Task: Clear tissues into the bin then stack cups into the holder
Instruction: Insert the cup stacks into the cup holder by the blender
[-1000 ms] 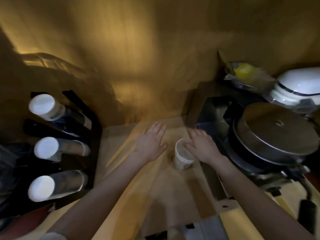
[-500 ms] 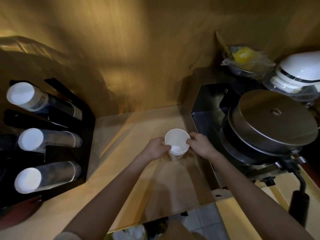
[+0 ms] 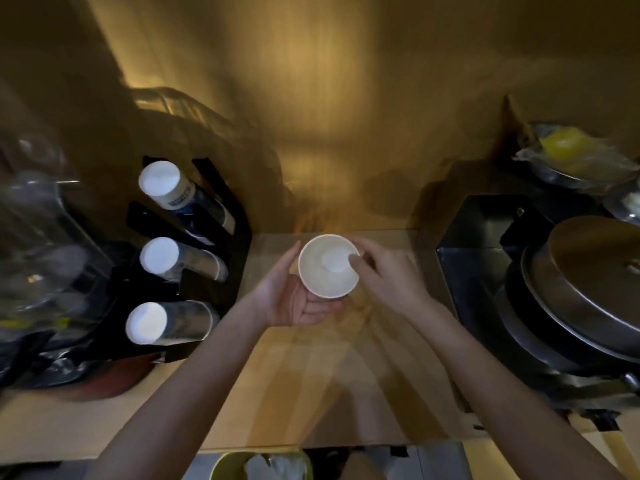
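Observation:
A white paper cup point(image 3: 323, 271) is held above the wooden counter point(image 3: 311, 375), its mouth turned up toward me. My left hand point(image 3: 294, 299) cradles it from below and the left side. My right hand point(image 3: 384, 275) grips its right rim, with a fingertip over the inside edge. At the left stands the black cup holder point(image 3: 194, 271) with three lying stacks of cups, their white bottoms facing me point(image 3: 161, 255). Below the counter's front edge a yellow-green bin point(image 3: 259, 465) shows white tissues inside.
A large steel pan with a lid point(image 3: 588, 282) sits on a dark appliance at the right. Behind it lies a bowl with something yellow under plastic wrap point(image 3: 571, 154). Clear containers point(image 3: 34, 237) crowd the far left. A wooden wall rises behind the counter.
The cup has been lifted off the counter and tilted up toward me. My left hand slid under it, and my view shifted so the holder appears closer.

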The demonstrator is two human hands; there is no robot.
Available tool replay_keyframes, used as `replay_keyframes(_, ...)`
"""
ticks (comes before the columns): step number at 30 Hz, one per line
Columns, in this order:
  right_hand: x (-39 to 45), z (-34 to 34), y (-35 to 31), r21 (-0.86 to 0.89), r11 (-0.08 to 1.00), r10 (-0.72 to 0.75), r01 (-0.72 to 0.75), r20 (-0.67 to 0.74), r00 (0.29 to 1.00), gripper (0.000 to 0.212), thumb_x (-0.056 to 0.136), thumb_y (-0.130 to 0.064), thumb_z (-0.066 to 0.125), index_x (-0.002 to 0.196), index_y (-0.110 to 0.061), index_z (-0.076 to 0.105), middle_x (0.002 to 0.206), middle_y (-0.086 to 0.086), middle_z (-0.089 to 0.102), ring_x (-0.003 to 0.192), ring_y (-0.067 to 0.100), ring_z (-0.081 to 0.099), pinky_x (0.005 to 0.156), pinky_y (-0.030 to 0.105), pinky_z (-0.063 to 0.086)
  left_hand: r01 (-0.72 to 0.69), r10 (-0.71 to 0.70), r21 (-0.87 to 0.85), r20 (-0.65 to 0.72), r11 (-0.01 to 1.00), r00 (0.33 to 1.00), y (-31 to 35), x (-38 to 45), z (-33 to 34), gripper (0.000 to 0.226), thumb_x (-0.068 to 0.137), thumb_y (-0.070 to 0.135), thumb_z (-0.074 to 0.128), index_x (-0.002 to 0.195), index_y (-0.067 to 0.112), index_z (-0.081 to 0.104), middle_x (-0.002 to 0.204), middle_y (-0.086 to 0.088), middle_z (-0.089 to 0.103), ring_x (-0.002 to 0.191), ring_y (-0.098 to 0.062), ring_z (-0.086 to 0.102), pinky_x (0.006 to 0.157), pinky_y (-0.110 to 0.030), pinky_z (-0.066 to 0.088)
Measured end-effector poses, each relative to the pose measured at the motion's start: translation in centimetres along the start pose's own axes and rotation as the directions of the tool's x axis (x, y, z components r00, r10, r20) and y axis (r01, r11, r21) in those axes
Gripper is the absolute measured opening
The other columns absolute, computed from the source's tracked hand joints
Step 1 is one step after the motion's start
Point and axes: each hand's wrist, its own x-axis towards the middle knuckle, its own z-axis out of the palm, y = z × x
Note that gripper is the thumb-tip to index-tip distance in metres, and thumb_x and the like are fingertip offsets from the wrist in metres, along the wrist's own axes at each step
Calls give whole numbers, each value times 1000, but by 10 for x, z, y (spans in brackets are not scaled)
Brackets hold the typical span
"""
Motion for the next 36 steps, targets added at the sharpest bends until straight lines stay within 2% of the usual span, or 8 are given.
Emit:
replay_keyframes(3,-2,10,-25,40,991,-128,127,22,992,33,93,-36,45,126,-29,50,81,2,67,73,27,61,69,39,48,-153,150,-63,-48,986,988,-2,-31,-10,82,64,77,42,116,15,56,90,-16,73,74,-28,72,56,-29,59)
replay_keyframes(7,1,22,-45,448,893,16,-52,84,996,26,89,-50,37,106,-43,55,85,-8,66,74,7,61,69,30,49,-428,432,54,-140,902,891,-8,-67,-19,68,61,58,68,116,19,57,100,-10,72,84,-28,71,61,-29,59)
replay_keyframes(12,16,41,-78,625,756,45,-193,246,968,29,85,-50,45,109,-36,53,109,-5,62,93,8,59,72,26,46,-599,760,483,-274,638,589,-11,-113,-34,62,51,38,84,107,26,61,107,8,70,97,-7,66,77,-20,53)
replay_keyframes(18,16,71,-124,661,738,-136,-137,345,929,75,61,-48,72,126,-34,38,124,-12,54,107,-4,56,80,16,48,-337,943,890,-240,308,228,-26,-157,-48,78,50,54,78,118,31,47,109,17,60,102,2,57,80,-13,50)
replay_keyframes(23,12,104,-153,633,773,-178,-32,266,947,77,53,-41,81,120,-28,46,120,-6,61,108,9,59,87,26,52,-285,961,920,-237,269,140,-48,-175,-69,81,56,44,72,129,23,42,124,5,53,111,-4,49,90,-13,42)
replay_keyframes(29,3,138,-168,536,843,-207,47,243,948,60,53,-53,79,105,-53,47,105,-30,61,99,-8,59,75,7,47,-300,916,891,-243,341,318,-63,-206,-96,102,60,39,72,143,22,13,148,-3,31,136,-15,31,110,-46,35)
replay_keyframes(32,-2,151,-174,476,873,-215,104,186,959,58,57,-60,74,105,-63,40,103,-45,55,101,-11,56,74,4,46,-332,933,885,-244,326,264,-70,-229,-101,101,61,46,67,144,28,12,150,2,27,137,-6,27,113,-36,31)
replay_keyframes(36,-5,165,-180,376,911,-235,169,138,962,65,54,-78,62,109,-52,39,102,-30,56,94,-2,58,71,15,49,-279,983,949,-111,149,146,-69,-259,-94,93,61,61,68,139,32,27,138,17,40,126,6,37,100,-7,33)
